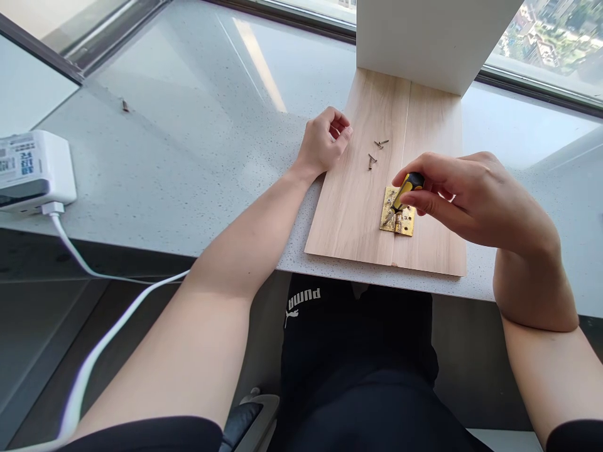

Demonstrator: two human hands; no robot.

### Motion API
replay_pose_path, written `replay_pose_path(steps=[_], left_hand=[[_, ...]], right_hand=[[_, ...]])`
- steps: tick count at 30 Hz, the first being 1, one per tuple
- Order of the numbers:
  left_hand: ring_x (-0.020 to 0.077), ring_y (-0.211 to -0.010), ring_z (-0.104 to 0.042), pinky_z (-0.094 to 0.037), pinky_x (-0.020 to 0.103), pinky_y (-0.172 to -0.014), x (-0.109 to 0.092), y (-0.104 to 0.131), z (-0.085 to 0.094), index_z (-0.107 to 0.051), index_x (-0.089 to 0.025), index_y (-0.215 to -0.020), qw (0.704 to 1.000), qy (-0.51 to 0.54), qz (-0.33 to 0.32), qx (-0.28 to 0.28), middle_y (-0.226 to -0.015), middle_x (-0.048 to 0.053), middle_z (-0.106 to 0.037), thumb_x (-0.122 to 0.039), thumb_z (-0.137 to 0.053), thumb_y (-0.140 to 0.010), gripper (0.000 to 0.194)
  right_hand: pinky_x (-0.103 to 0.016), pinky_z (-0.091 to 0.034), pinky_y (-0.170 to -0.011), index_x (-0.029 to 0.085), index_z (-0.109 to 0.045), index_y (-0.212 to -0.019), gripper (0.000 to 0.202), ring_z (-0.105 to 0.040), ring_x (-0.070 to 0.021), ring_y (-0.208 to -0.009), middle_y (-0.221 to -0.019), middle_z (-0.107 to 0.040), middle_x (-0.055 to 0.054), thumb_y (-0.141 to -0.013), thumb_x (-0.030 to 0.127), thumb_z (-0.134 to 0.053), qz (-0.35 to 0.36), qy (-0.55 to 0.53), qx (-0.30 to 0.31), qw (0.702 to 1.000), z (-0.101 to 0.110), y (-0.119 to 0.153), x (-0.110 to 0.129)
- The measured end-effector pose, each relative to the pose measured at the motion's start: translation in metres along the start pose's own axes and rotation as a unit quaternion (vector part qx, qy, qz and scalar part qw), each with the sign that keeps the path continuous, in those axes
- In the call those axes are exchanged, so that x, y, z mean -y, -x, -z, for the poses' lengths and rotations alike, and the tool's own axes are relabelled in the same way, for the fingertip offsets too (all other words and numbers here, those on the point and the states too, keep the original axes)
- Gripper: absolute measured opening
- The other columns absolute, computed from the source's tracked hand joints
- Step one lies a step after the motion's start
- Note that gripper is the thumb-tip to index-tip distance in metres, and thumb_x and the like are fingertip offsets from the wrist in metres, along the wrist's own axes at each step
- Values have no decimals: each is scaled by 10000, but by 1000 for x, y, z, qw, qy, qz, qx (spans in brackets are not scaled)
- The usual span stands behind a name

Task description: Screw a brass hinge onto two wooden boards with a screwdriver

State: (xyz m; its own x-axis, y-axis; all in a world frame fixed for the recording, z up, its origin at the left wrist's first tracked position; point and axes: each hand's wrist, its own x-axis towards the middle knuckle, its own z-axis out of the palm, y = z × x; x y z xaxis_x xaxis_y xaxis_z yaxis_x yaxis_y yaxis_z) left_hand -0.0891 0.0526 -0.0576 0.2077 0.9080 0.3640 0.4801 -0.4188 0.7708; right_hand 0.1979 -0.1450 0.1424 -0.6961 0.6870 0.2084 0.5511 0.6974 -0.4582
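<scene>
My right hand (475,194) is closed around the handle of a short yellow-and-black screwdriver (409,185). The screwdriver slants down to the left, its tip at the lower left part of a brass hinge (406,227). That hinge lies unfolded on the wood-grain boards (353,213), its holes partly hidden by the tool and fingers. At the boards' left edge rests my left hand (326,141), fingers curled in, with nothing visible in it. Several loose screws (371,162) lie on the boards between the left hand and the hinge.
A white upright panel (428,44) stands at the boards' far end, by the window. The boards lie on a speckled pale countertop (211,157). At the left sits a white plug-in device (40,169) with a white cable (94,364) running down past my left arm.
</scene>
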Motion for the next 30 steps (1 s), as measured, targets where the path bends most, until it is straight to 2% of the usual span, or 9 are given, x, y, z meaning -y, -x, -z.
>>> replay_pose_path(steps=[4,7,12,15,19,21,22,25,30], left_hand=[[125,-972,-516,-475,405,-851,5,-2,-2,-571,-241,-1105,1000,12,-8,-19,-983,-27,-644,-724,-792,-1214,542],[140,-970,-530,-504,400,-857,6,-2,-2,-580,-253,-1084,1000,16,-11,-23,-938,-25,-634,-830,-774,-1171,614],[181,-958,-617,-589,402,-848,1,2,-1,-650,-272,-1087,998,18,-35,-44,-985,5,-723,-795,-799,-1140,547],[208,-953,-673,-595,424,-827,1,3,-2,-678,-272,-1076,997,22,-51,-54,-1040,35,-775,-731,-816,-1138,483],[216,-938,-679,-591,427,-817,4,1,-3,-691,-276,-1070,997,24,-48,-59,-1027,36,-768,-716,-834,-1122,465],[194,-940,-643,-592,399,-831,5,0,-4,-685,-277,-1082,998,18,-33,-55,-987,9,-745,-763,-831,-1116,508],[185,-938,-628,-589,385,-831,5,0,-4,-681,-278,-1082,998,15,-28,-54,-974,0,-742,-789,-821,-1114,530],[190,-932,-652,-582,394,-805,6,0,-4,-689,-282,-1081,997,19,-39,-58,-1016,15,-779,-813,-792,-1111,541],[198,-928,-676,-595,436,-816,10,0,-4,-701,-260,-1101,996,22,-61,-58,-1033,35,-774,-747,-823,-1141,504]], right_hand=[[-373,-500,-710,277,-717,-1103,176,-613,-179,-653,-781,-694,41,-1224,403,-696,8,41,-33,999,-4,-1,-2],[-364,-449,-676,269,-681,-1041,266,-582,-168,-630,-755,-677,43,-1233,452,-706,4,74,-64,995,-8,0,-1],[-362,-290,-584,266,-452,-820,570,-378,-130,-545,-636,-539,51,-1229,581,-692,-7,122,-122,985,-13,1,3],[-353,-242,-542,270,-320,-765,662,-248,-111,-527,-570,-402,69,-1185,539,-755,-7,136,-149,979,-16,0,9],[-349,-200,-514,276,-264,-742,659,-211,-111,-517,-543,-327,66,-1147,453,-752,-33,161,-178,970,-20,1,11],[-357,-187,-532,275,-327,-759,592,-244,-115,-517,-561,-388,55,-1149,456,-733,-42,171,-184,967,-23,2,7],[-357,-208,-544,272,-417,-794,502,-291,-121,-522,-590,-455,48,-1160,444,-714,-43,166,-181,968,-24,2,5],[-343,-335,-595,256,-654,-1078,187,-455,-145,-580,-719,-624,36,-1212,387,-657,-19,120,-144,982,-26,3,0],[-336,-393,-628,243,-655,-1049,253,-511,-142,-613,-754,-628,39,-1234,411,-691,30,62,-83,994,-19,5,5]])
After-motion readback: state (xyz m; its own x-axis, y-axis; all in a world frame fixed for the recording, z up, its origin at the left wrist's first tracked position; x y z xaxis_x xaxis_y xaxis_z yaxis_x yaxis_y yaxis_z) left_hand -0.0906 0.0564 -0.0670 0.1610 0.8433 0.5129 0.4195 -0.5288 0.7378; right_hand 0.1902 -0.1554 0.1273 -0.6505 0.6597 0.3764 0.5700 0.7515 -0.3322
